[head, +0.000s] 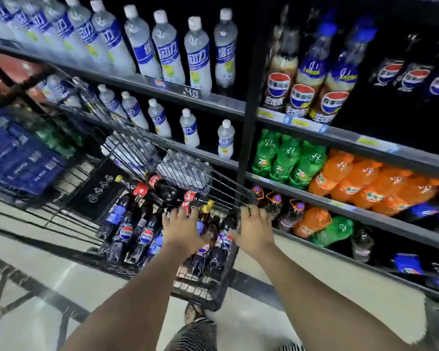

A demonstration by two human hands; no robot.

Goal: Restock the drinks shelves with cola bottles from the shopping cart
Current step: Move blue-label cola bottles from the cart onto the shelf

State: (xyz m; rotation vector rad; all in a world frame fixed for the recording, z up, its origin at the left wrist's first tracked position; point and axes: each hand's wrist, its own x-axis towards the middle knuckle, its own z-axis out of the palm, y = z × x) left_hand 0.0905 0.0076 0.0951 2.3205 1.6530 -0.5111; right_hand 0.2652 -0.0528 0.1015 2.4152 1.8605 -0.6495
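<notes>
- Down inside the shopping cart (228,191), cola bottles (127,231) lie heaped. The blue-labelled ones are nearest the person and the red-labelled ones further in.
- The left hand (181,229) hovers over the heap in the cart, fingers spread and straight, gripping nothing. Whether the fingertips touch a bottle cannot be told.
- The right hand (254,229) is at the cart's near corner, fingers curled over the wire rim.
- Drinks shelves (314,127) stand just beyond the cart — green bottles (284,158) and orange soda bottles (352,178) past its rim, pale white-capped bottles (167,51) above it.
</notes>
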